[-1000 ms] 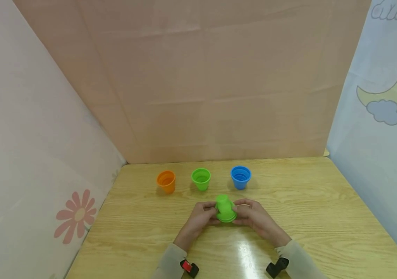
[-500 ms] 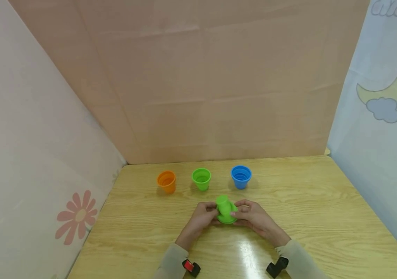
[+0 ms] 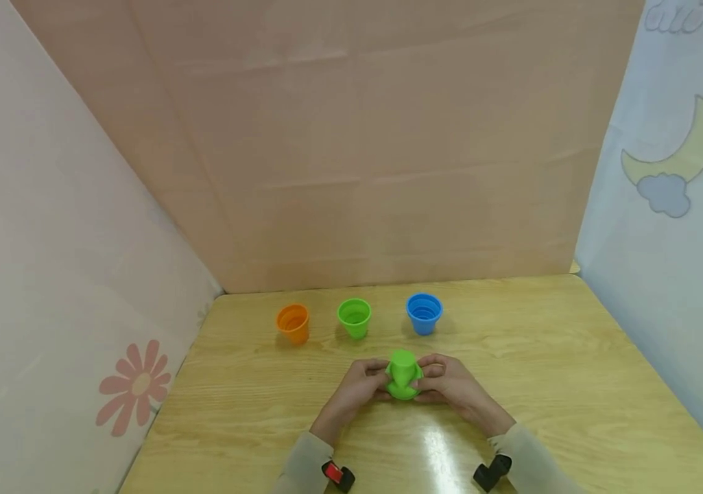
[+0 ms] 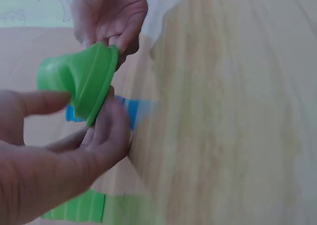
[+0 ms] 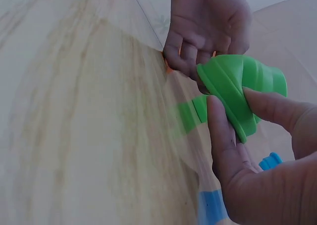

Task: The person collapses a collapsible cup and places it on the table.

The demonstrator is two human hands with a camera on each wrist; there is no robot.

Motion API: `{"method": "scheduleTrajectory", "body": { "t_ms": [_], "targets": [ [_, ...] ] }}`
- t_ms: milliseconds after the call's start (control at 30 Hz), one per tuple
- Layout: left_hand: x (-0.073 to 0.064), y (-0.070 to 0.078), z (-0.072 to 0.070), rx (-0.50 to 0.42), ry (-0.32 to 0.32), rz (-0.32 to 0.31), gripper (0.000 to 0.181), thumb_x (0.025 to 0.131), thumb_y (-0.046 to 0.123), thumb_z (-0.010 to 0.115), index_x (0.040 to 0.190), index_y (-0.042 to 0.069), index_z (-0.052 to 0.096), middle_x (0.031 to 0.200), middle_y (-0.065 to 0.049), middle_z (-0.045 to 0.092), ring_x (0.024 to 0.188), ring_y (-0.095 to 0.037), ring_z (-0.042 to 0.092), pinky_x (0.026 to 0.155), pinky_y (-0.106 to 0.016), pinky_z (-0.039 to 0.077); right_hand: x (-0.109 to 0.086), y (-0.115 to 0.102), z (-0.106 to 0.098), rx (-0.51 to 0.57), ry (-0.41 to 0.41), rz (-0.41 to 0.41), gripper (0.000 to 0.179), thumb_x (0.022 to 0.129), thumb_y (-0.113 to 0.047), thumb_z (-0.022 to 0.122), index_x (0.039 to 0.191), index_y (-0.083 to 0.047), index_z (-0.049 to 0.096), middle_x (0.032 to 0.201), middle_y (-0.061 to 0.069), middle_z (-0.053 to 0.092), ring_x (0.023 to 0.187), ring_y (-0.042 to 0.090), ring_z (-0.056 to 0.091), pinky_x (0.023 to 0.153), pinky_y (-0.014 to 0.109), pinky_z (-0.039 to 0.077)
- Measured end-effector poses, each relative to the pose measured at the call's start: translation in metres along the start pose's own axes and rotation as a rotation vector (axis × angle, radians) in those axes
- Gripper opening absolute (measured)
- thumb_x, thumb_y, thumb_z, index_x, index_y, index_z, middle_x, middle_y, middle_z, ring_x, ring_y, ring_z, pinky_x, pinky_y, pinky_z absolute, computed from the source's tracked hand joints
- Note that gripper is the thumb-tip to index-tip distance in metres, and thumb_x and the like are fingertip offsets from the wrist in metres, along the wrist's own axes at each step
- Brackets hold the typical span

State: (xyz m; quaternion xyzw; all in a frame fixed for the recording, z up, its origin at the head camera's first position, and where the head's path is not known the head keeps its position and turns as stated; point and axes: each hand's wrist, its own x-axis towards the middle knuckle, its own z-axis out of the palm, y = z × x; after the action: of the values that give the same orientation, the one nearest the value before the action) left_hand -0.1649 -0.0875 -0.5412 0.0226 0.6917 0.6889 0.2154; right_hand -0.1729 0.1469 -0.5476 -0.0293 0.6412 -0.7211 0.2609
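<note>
Between my two hands is a green collapsible cup (image 3: 403, 370), turned base up with its wide rim down, over the table in front of me. My left hand (image 3: 356, 385) pinches its left side, thumb pushing into the wall and fingers under the rim. On the other side my right hand (image 3: 455, 390) does the same. In the left wrist view the wall of the held cup (image 4: 91, 79) is dented and creased by the thumb. A similar fold shows on the held cup (image 5: 240, 88) in the right wrist view.
Beyond my hands an orange cup (image 3: 293, 324), another green cup (image 3: 354, 318) and a blue cup (image 3: 424, 314) stand upright in a row on the wooden table (image 3: 549, 384). A brown backdrop (image 3: 351, 206) rises behind them, with pale patterned walls at left and right.
The held green cup has tipped so its base faces more toward me, and its wall is pressed in further. Both hands keep their hold; the row of cups stands as before.
</note>
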Motion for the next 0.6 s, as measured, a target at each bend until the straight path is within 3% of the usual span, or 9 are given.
{"method": "scheduleTrajectory", "body": {
  "t_ms": [133,233,367,600],
  "targets": [
    [-0.0041,0.0033,-0.0023,-0.041,-0.103,-0.012,0.049,0.097,0.005,0.066,0.144,-0.005,0.058,0.132,-0.021,0.070,0.105,-0.022,0.074,0.093,-0.041,0.066,-0.0031,-0.0009,-0.0010,-0.012,0.013,-0.002,0.057,0.090,0.000,0.076,0.135,0.011,0.044,0.101,0.005,0.073,0.093,0.020,0.075,0.084,0.037,0.068],
    [-0.0055,0.0056,-0.0039,-0.015,-0.138,0.004,0.056,0.093,0.004,0.074,0.146,-0.003,0.057,0.132,-0.019,0.069,0.109,-0.023,0.073,0.096,-0.038,0.065,-0.0042,-0.0033,-0.0010,-0.028,0.023,0.000,0.055,0.090,0.001,0.075,0.134,0.010,0.044,0.103,0.006,0.072,0.092,0.019,0.074,0.083,0.035,0.068],
    [-0.0050,0.0050,-0.0041,0.020,-0.121,0.028,0.058,0.089,0.006,0.080,0.143,-0.001,0.061,0.128,-0.015,0.071,0.108,-0.021,0.073,0.092,-0.031,0.065,-0.0046,-0.0060,-0.0004,-0.046,0.029,-0.003,0.053,0.090,0.000,0.076,0.134,0.007,0.047,0.107,0.006,0.073,0.093,0.019,0.074,0.083,0.034,0.068],
    [-0.0037,0.0004,-0.0032,0.019,-0.073,0.044,0.055,0.086,0.004,0.084,0.137,-0.001,0.065,0.125,-0.015,0.074,0.102,-0.020,0.075,0.087,-0.029,0.065,-0.0030,-0.0062,0.0003,-0.065,0.012,-0.020,0.051,0.090,0.000,0.076,0.132,0.006,0.048,0.106,0.005,0.073,0.093,0.018,0.073,0.081,0.033,0.067]
  ]
}}
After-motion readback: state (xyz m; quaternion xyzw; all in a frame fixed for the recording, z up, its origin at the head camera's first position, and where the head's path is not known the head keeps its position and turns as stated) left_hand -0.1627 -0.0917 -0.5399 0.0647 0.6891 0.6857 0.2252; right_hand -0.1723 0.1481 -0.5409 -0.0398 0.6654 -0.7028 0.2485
